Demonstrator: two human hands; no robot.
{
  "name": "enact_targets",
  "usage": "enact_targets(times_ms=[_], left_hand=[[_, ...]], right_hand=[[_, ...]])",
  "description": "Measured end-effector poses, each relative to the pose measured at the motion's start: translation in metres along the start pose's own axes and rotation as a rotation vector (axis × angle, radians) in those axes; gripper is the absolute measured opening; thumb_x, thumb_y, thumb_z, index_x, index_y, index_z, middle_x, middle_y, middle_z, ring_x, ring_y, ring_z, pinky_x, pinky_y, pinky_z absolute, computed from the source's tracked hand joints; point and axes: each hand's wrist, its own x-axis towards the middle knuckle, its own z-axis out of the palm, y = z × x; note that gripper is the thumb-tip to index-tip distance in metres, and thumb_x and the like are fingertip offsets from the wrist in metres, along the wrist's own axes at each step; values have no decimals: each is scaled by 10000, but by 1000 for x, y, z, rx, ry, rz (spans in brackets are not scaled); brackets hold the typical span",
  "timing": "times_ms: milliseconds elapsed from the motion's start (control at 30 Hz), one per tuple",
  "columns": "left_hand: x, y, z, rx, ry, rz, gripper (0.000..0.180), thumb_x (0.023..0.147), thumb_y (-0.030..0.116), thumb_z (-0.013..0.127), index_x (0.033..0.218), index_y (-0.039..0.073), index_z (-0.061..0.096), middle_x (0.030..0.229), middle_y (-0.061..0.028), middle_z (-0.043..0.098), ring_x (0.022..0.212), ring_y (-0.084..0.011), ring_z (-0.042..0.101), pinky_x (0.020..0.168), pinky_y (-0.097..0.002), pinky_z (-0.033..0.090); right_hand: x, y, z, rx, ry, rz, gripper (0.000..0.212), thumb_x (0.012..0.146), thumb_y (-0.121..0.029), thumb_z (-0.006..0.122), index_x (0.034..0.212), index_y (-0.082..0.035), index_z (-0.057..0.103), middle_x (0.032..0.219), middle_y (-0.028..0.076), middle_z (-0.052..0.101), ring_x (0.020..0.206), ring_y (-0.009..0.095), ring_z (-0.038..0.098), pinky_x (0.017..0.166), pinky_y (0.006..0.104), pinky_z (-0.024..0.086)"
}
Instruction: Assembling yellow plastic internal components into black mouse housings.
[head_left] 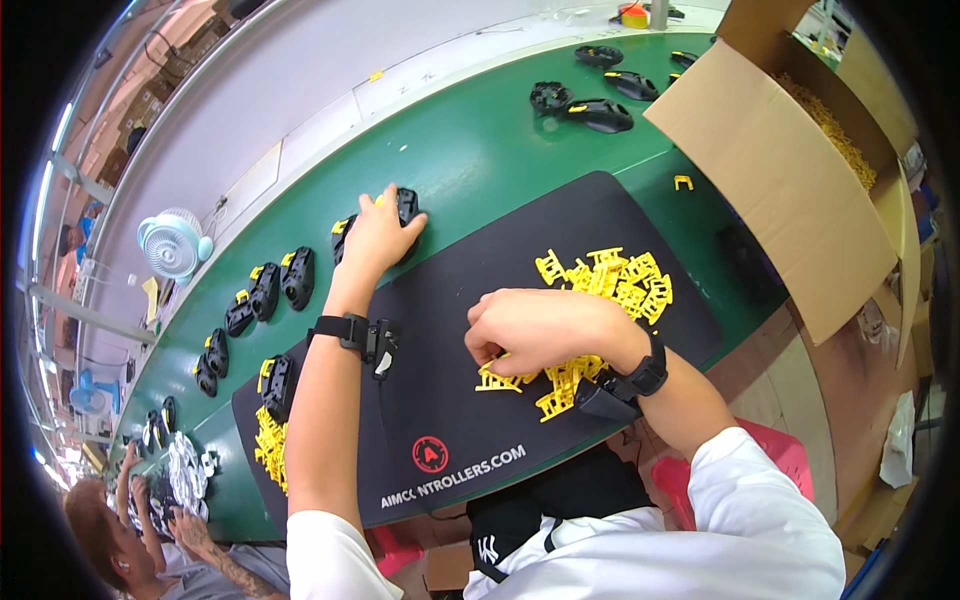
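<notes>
My left hand (376, 238) reaches to the far side of the dark mat (420, 350), thumb and fingers around a black mouse shell (408, 205); the hand covers part of it. Close by its fingers stands another black shell (339, 240) with a yellow piece on it. Over the mat's right half, my right hand (535, 328) is closed, its curled fingertips pinching at a small yellow plastic piece (498, 381), partly hidden under them. Around that hand lies a loose pile of yellow plastic pieces (625, 280). Both wrists wear black straps with small devices.
Black shells with yellow parts (264, 290) line the green table (480, 150) on the left; more shells (600, 115) lie far right. An open cardboard box (780, 170) stands at the right. Yellow pieces (270, 445) lie at the mat's left edge. A co-worker (120, 540) sits lower left.
</notes>
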Motion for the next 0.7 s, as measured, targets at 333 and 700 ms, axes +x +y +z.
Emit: enact_targets(times_ms=[333,700], left_hand=[[95,111,22,-119,78,439,489,897,328,687,1332,126,591,1296,-266,501,1215,-431,548,935,-527,531],[143,149,50,-358,327,385,222,873,243,701,1031,88,705,1192,-237,533,1124,-397,550,924,-484,500]], right_hand=[[-12,13,-40,525,849,155,106,912,-121,736,978,-40,751,780,-21,625,671,27,510,587,215,402],[-10,22,-42,925,1284,-21,415,957,-37,656,1323,-29,462,838,87,692,731,95,643,681,230,512]])
